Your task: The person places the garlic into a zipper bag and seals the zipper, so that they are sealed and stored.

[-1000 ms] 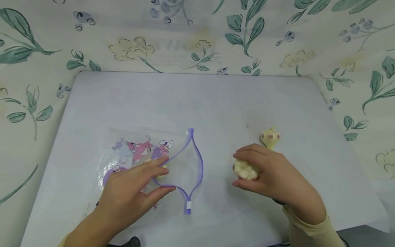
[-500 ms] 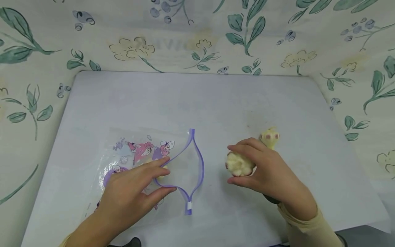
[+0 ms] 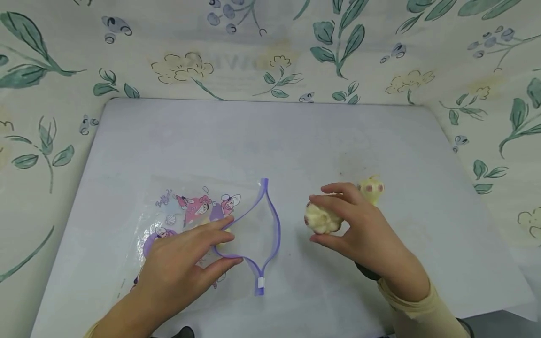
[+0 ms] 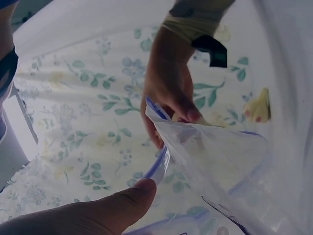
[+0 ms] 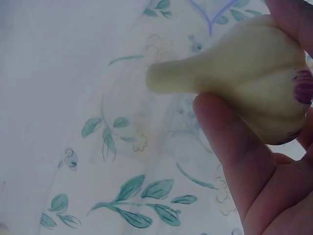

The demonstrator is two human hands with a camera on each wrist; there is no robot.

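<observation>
Purple-rimmed bag (image 3: pixel 195 207) gapes at left hand (image 3: pixel 179 258), fingers spread; right hand (image 3: pixel 368 234), fingers gripping garlic (image 3: pixel 321 219) — a sagging rim (image 3: pixel 279 227) could snag it.

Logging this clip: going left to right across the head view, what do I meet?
Bare left hand → small white tab on the clear printed plastic bag's purple zip strip → pale-yellow garlic-shaped bulb held in the right hand → second pale-yellow bulb with reddish spots.
</observation>
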